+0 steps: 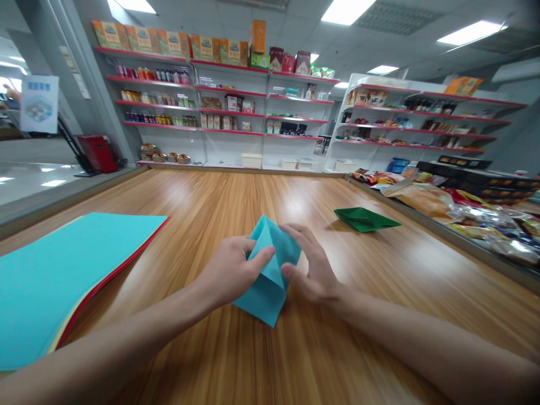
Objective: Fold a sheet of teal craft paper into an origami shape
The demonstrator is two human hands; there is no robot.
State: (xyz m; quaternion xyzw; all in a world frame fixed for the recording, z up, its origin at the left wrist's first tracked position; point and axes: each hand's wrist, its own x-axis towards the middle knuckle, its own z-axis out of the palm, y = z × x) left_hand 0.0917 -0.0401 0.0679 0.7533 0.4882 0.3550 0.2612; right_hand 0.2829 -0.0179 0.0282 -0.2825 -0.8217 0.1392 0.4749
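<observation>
Between my two hands is a partly folded sheet of light blue paper [270, 281], its layers spread and its top coming to a point. My left hand [236, 267] grips its left side, thumb on the front face and fingers behind the edge. On the other side, my right hand [312, 267] holds the paper's right edge between the thumb and fingers. A green folded paper piece [365, 219] lies apart to the right on the wooden table. Left of my hands is a stack of coloured paper [84, 270], light blue on top with yellow and red edges below.
The wooden table [202, 197] has a raised border. Packaged snacks [476, 219] are heaped beyond its right edge. Stocked shelves [228, 87] stand behind it. A sign [40, 104] and a red box [98, 153] are at the far left.
</observation>
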